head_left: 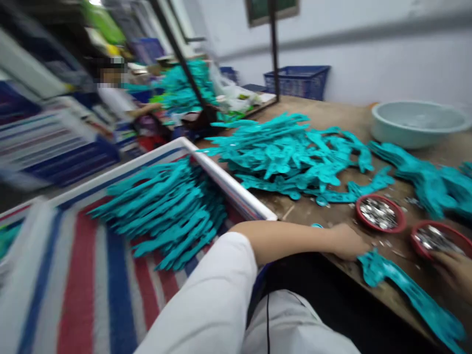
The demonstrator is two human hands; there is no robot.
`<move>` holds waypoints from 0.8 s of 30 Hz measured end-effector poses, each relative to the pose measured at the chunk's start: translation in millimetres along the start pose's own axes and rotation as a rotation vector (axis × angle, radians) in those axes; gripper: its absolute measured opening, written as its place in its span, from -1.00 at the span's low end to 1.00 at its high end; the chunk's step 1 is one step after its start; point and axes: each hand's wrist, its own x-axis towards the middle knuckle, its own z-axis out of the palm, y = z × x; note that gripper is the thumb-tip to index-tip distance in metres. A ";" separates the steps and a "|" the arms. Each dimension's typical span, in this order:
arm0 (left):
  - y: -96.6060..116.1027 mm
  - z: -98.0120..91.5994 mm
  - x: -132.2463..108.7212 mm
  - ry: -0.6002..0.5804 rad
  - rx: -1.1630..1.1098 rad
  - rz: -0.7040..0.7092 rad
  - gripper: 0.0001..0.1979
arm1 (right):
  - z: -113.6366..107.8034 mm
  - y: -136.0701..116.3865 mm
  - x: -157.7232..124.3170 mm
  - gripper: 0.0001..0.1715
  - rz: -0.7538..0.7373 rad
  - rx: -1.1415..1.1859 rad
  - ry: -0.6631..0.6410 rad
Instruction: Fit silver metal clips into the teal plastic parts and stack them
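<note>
My left hand (348, 242) is closed at the near edge of the table, its fingertips at the upper end of a flat, curved teal piece (409, 290). That piece lies slantwise along the edge, running down to the right. My right hand (455, 270), partly cut off by the frame and blurred, has its fingers together at the rim of a red bowl (420, 250) of small shiny metal parts (437, 237); whatever is between the fingertips is hidden. Just beyond my left hand stands a second red bowl (400, 221), also holding metal parts.
A heap of teal pieces (280, 152) covers the table's middle, with another stack (424, 177) at right. Behind stands a pale basin (416, 132). At left, a striped-lined tray (92, 275) holds more teal pieces (165, 211). A person (116, 101) works farther back.
</note>
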 end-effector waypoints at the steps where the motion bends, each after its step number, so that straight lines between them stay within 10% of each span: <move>1: -1.3 0.2 -1.1 0.000 0.001 -0.019 -0.66 | -0.2 12.6 -7.7 -0.75 0.069 0.000 -0.090; 9: -27.4 1.3 7.7 0.041 -0.021 -0.003 -0.59 | -24.0 44.3 -12.7 -0.78 0.073 -0.189 -0.588; 13: -41.4 9.3 8.6 0.034 -0.017 -0.143 -0.37 | -31.0 39.0 -8.5 -0.69 0.092 -0.226 -0.576; 17: -49.3 20.6 13.0 -0.019 -0.036 -0.145 -0.55 | -26.5 42.0 -4.9 -0.54 0.103 -0.336 -0.510; 24: -36.3 12.4 14.4 -0.091 -0.033 -0.067 -0.55 | -14.7 44.3 1.0 -0.73 0.120 -0.399 -0.527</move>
